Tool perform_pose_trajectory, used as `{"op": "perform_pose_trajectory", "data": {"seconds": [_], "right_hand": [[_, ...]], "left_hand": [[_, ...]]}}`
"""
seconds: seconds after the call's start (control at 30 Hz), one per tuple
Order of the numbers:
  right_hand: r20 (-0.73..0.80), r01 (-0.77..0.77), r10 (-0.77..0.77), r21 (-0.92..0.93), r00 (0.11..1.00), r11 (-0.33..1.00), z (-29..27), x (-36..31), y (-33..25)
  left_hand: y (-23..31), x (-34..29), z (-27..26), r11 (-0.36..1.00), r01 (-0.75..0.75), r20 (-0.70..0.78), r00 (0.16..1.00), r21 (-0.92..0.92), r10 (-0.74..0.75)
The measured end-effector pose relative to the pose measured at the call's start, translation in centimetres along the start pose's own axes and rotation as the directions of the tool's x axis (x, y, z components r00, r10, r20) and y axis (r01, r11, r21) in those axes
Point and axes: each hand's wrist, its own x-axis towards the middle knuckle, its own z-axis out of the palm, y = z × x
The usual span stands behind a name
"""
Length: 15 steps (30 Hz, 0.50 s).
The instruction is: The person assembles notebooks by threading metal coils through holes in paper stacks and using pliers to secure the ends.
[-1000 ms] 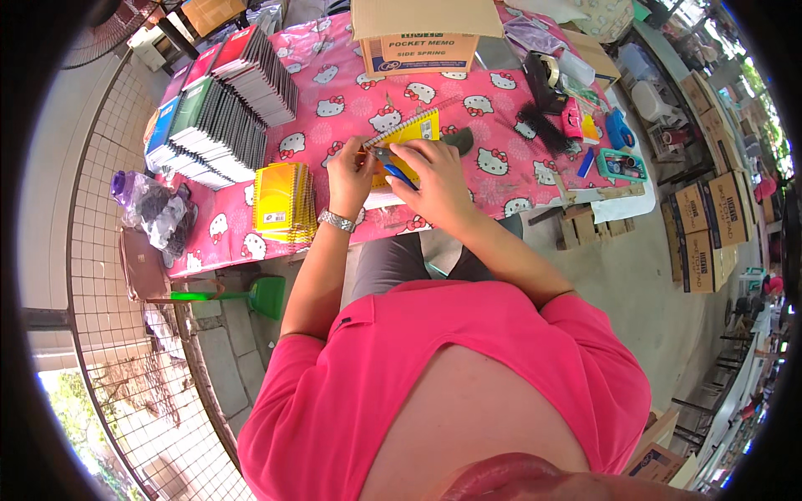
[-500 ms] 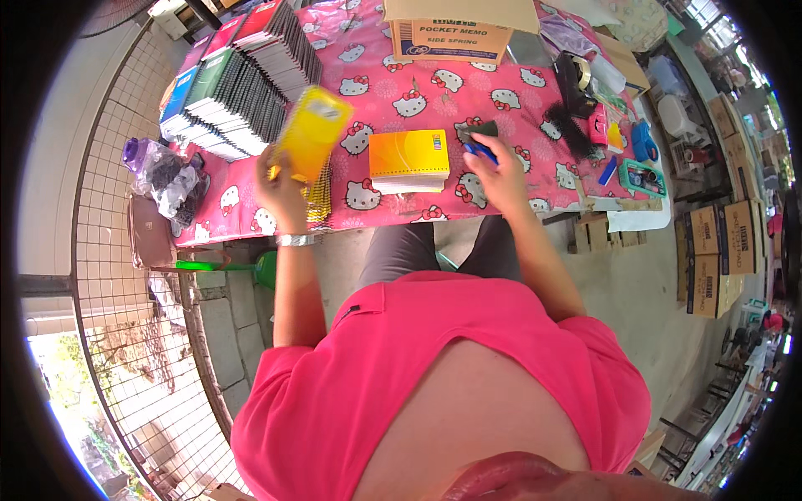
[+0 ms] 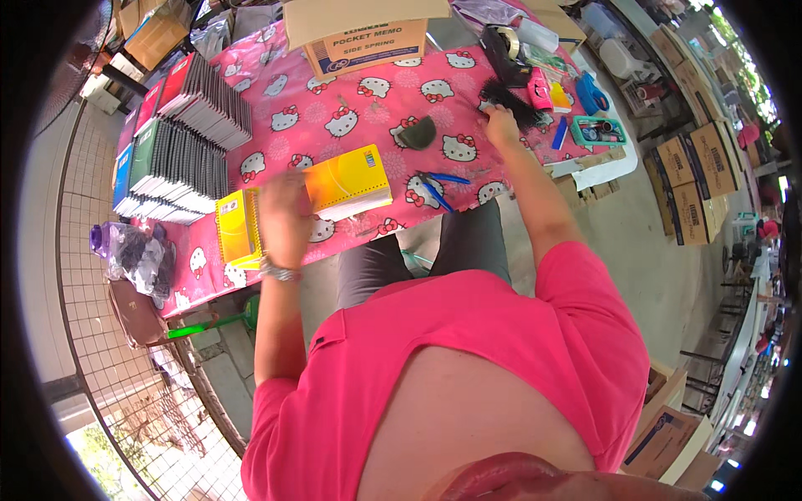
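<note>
My left hand (image 3: 284, 210), blurred by motion, is between two piles of yellow spiral notebooks. The larger pile (image 3: 347, 177) lies just right of it, and the smaller pile (image 3: 238, 225) is at its left. My right hand (image 3: 501, 127) reaches far right to a heap of thin black wire spirals (image 3: 520, 107). Its fingers are drawn together at the heap's edge; what they pinch is too small to make out. Blue-handled pliers (image 3: 444, 185) lie on the table near its front edge. A dark half-round piece (image 3: 418, 132) rests beyond them.
Tall stacks of spiral notebooks (image 3: 171, 159) stand at the left. An open cardboard box (image 3: 368, 48) is at the back of the pink patterned table cover (image 3: 276, 92). A tape dispenser (image 3: 504, 54) and a green tray (image 3: 600, 130) sit at the right; plastic bags (image 3: 140, 255) lie at the left.
My right hand has let go of the pliers and the dark piece and moved to the black heap. The notebook from my left hand now lies on the smaller pile. The view has shifted right.
</note>
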Motion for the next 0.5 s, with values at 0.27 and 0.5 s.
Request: {"op": "perform_pose_trajectory", "data": {"seconds": [0.27, 0.5], "right_hand": [[0.215, 0.062, -0.079, 0.085, 0.974, 0.994, 0.3, 0.0, 3.3], [-0.01, -0.019, 0.02, 0.072, 1.0, 0.997, -5.3, 0.6, -2.2]], "left_hand": [[5.3, 1.0, 2.8, 0.952, -0.307, 0.319, 0.902, -0.006, 0.293], [3.8, 4.2, 0.5, 0.956, -0.233, 0.148, 0.954, -0.175, 0.26]]}}
